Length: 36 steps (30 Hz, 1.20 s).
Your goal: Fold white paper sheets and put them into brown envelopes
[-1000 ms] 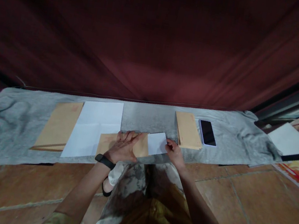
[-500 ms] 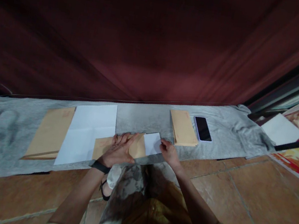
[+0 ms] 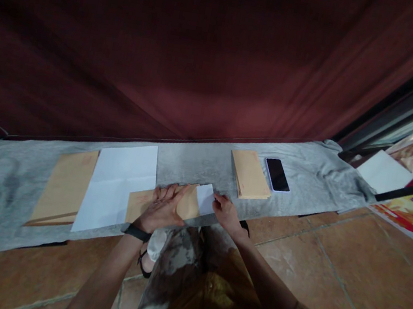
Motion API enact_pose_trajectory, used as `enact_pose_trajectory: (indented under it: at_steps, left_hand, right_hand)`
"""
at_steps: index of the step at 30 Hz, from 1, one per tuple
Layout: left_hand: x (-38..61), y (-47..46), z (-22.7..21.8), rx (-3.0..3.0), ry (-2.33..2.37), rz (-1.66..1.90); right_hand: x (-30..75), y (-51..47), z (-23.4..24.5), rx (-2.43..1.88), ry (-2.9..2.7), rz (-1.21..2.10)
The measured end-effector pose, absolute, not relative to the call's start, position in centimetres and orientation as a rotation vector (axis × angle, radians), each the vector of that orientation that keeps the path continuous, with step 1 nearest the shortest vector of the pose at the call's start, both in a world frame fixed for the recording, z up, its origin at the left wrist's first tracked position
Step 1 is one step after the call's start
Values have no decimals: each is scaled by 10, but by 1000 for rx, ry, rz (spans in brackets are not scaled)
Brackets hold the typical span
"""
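A brown envelope lies lengthwise near the front edge of the cloth. My left hand rests flat on it, fingers spread, pressing it down. Out of the envelope's right end sticks a folded white paper, partly inside. My right hand pinches the outer edge of that paper between thumb and fingers. How far the paper reaches inside is hidden.
Left of my hands lie a large white sheet and a pile of brown envelopes. To the right are more brown envelopes and a phone. Everything sits on a grey cloth, with a dark red curtain behind.
My right hand has moved left, pushing the white paper deeper into the envelope, so less of it shows. My left hand keeps its place on the envelope.
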State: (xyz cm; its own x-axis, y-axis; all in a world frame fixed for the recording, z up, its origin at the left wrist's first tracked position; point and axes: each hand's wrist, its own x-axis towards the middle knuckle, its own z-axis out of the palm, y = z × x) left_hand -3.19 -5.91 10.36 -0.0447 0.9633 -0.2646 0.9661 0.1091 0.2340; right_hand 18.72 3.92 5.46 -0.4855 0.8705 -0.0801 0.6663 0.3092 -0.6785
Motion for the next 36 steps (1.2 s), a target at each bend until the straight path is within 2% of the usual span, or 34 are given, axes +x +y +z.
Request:
enact_pose_trajectory:
  at_steps: [8,24,36]
  left_hand:
    - [-27,-57,108,1876,2040,-32]
    - [-29,-58,100,1942,2025,-20]
    - [-26,-56,105,1880,2004,-20]
  right_hand:
    - [174,28,63,-1313,-2331,1054]
    - [164,14,61,-1320,-2381,963]
    - [155,15,60,-1258,-2395,1078]
